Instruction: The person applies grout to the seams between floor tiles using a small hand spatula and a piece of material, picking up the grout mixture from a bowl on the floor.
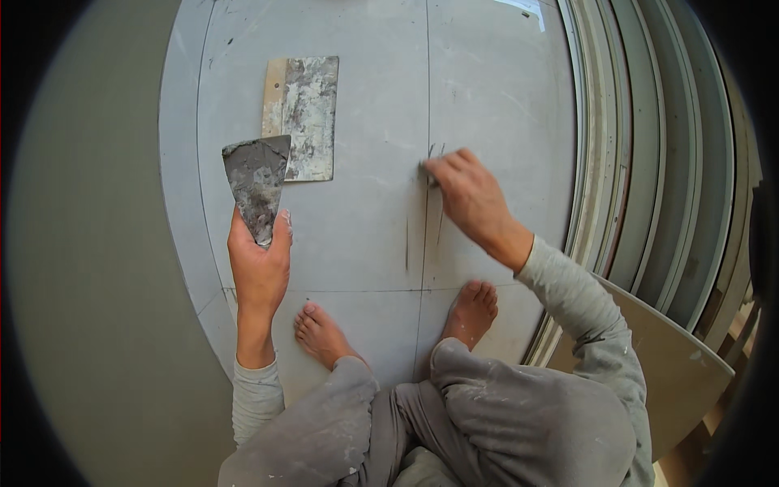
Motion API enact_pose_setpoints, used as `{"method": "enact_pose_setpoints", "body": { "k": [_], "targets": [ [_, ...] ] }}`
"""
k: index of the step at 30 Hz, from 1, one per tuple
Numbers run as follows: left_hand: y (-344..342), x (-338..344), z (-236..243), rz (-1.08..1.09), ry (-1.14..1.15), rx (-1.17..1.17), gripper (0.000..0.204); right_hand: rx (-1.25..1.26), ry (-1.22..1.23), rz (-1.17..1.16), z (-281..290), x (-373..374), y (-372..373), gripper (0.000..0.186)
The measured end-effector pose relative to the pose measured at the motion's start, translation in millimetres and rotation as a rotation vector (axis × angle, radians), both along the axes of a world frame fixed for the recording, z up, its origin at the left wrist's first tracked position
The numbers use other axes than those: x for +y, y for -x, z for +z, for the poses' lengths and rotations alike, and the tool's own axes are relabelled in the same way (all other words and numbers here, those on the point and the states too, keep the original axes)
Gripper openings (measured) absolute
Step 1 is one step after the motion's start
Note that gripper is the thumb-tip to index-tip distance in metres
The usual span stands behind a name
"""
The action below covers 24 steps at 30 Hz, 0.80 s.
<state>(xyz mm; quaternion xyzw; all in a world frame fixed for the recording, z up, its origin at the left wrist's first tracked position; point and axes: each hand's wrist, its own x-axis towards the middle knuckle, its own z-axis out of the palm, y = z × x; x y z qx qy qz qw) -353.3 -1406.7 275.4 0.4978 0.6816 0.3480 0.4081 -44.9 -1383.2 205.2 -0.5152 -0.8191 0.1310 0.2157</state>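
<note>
My left hand (261, 272) is closed around a putty knife (258, 183), which points away from me. Its trapezoid blade is coated with dark grey paste, thickest along the far edge. White flecks stick to my left thumb. My right hand (471, 199) is closed over the long joint between two floor tiles. A small dark grey edge shows at its fingertips, but what it is stays hidden. Dark streaks (407, 243) run along the tile next to the joint. Beyond the putty knife lies a wide scraper (312, 105) with a pale edge strip and a blotchy, paste-stained blade.
Large light grey floor tiles (357, 235) with thin dark joints lie under my bare feet (324, 333). A grey wall (105, 243) rises at the left. Along the right run sliding-door tracks and frames (633, 162). A flat board (649, 357) lies at the lower right.
</note>
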Motion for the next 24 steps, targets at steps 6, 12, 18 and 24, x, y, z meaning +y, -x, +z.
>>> {"method": "enact_pose_setpoints", "body": {
  "k": [6,12,18,24],
  "targets": [
    [0,-27,28,-0.01,-0.059,0.026,0.021,0.001,0.448,0.274,13,-166,27,0.043],
    [-6,-36,45,-0.031,-0.062,0.022,0.023,0.218,-0.021,-0.056,51,-17,-1,0.031],
    [12,-38,48,0.011,-0.081,0.024,0.023,-0.066,-0.153,-0.039,42,67,10,0.016],
    [68,-43,16,0.066,-0.042,0.049,0.025,0.043,0.168,0.184,-2,-114,72,0.025]
  ]
}}
